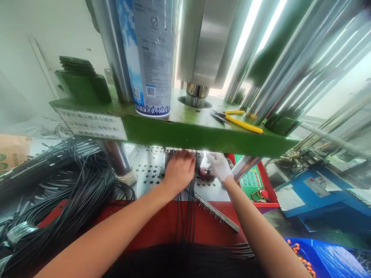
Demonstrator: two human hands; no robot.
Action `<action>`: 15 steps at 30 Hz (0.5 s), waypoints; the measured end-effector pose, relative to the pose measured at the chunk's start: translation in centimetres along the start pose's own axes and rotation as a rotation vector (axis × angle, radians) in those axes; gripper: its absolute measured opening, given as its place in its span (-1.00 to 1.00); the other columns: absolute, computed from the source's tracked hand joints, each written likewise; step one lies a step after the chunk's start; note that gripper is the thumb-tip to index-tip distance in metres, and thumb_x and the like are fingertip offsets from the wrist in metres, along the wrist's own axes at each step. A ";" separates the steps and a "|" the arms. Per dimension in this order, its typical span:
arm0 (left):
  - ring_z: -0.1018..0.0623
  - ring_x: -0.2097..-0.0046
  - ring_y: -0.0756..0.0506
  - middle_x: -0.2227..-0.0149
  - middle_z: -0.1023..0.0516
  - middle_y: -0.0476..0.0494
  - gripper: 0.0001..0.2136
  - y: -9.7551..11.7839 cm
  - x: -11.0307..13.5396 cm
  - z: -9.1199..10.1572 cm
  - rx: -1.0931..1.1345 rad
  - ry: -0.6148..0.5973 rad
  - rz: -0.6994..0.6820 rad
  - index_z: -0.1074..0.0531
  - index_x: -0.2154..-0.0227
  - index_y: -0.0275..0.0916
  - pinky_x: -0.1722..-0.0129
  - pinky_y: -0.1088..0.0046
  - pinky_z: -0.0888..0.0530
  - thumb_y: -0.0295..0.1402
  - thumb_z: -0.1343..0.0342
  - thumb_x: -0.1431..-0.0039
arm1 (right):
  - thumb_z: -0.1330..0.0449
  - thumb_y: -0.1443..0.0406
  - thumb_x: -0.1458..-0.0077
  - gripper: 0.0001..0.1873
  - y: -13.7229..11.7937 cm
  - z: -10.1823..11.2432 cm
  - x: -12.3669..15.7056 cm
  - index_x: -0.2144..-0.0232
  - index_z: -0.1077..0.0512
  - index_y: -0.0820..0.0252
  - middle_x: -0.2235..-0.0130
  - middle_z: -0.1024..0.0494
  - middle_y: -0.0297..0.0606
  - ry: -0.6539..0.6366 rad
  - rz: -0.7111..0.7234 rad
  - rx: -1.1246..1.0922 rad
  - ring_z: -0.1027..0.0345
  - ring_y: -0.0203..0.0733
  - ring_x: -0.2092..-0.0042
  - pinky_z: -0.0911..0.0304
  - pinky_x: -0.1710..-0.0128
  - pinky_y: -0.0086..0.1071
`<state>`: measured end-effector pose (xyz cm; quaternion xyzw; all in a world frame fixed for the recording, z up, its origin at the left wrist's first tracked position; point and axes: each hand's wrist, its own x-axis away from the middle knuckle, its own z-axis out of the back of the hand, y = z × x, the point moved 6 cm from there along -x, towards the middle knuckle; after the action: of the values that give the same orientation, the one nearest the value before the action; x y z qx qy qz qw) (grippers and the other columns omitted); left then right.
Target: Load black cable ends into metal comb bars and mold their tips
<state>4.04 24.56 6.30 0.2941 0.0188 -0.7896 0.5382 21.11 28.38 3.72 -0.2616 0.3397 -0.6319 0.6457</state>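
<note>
My bare left hand (179,170) reaches under the green press platen (185,133), its fingers curled down over the tops of several black cables (187,208) at the mould. My right hand (218,165), in a white glove, is beside it with fingers bent onto the mould area; what they hold is hidden. The cables run from the mould toward me across the red table front (162,227). A metal bar with pegs (216,211) lies slanted on the perforated plate (147,168) near my right wrist.
A large heap of black cables (58,193) fills the left. A spray can (152,58) and yellow-handled pliers (240,121) sit on the platen. A green and red control panel (255,181) is right of the mould, with a blue bin (333,258) lower right.
</note>
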 end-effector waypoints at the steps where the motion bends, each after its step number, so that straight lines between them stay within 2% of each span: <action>1: -0.48 0.03 -0.25 0.04 -0.46 -0.33 -0.67 1.4 0.1 -0.8 -0.046 -0.051 -0.036 -0.32 -0.05 -0.29 0.07 0.19 -0.43 -0.35 0.18 -0.31 | -0.01 0.10 -0.24 -0.60 0.0 0.0 1.3 0.08 -0.38 0.28 0.29 -0.52 -0.22 -0.010 -0.003 0.006 -0.41 -0.22 0.32 -0.33 0.28 -0.30; 4: -0.57 0.31 -0.22 0.23 -0.52 -0.37 -0.65 3.5 -0.7 -2.9 -0.118 -0.151 -0.028 -0.29 -0.06 -0.43 0.38 0.29 -0.47 -0.46 0.10 -0.24 | -0.05 0.10 -0.18 -0.66 0.5 -0.1 5.3 0.16 -0.44 0.19 0.32 -0.54 -0.25 -0.043 0.003 0.034 -0.41 -0.18 0.31 -0.30 0.25 -0.31; 6: -0.57 0.37 -0.23 0.32 -0.52 -0.39 -0.63 3.6 -1.5 -4.0 -0.177 -0.192 0.008 -0.29 -0.04 -0.53 0.45 0.32 -0.45 -0.55 0.05 -0.17 | -0.07 0.12 -0.15 -0.71 1.4 -0.3 7.5 0.21 -0.46 0.14 0.30 -0.55 -0.28 -0.053 0.006 0.053 -0.42 -0.17 0.29 -0.28 0.23 -0.32; 8: -0.58 0.36 -0.23 0.35 -0.52 -0.38 -0.63 3.4 -2.2 -4.7 -0.224 -0.217 0.037 -0.29 -0.02 -0.56 0.44 0.34 -0.45 -0.61 0.03 -0.12 | -0.07 0.13 -0.15 -0.72 2.6 -0.6 8.9 0.19 -0.45 0.12 0.27 -0.56 -0.28 -0.065 0.004 0.055 -0.42 -0.17 0.26 -0.26 0.20 -0.33; 10: -0.59 0.33 -0.23 0.34 -0.52 -0.37 -0.67 3.1 -2.6 -5.2 -0.258 -0.233 0.056 -0.31 0.01 -0.56 0.41 0.35 -0.46 -0.58 -0.01 -0.13 | -0.06 0.15 -0.15 -0.71 3.7 -0.9 9.6 0.17 -0.45 0.13 0.23 -0.56 -0.27 -0.082 0.001 0.046 -0.43 -0.17 0.21 -0.25 0.15 -0.34; 15: -0.56 0.30 -0.10 0.30 -0.53 -0.18 -0.73 2.3 -3.5 -6.0 -0.316 -0.275 0.098 -0.37 0.08 -0.40 0.30 0.32 -0.50 -0.32 -0.06 -0.25 | -0.06 0.14 -0.16 -0.72 4.5 -1.5 10.2 0.18 -0.46 0.10 0.21 -0.57 -0.28 -0.133 -0.009 0.046 -0.43 -0.17 0.17 -0.23 0.14 -0.36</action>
<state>9.53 28.60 3.63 0.0960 0.0544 -0.7825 0.6128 22.52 18.67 -1.75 -0.2895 0.2802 -0.6235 0.6700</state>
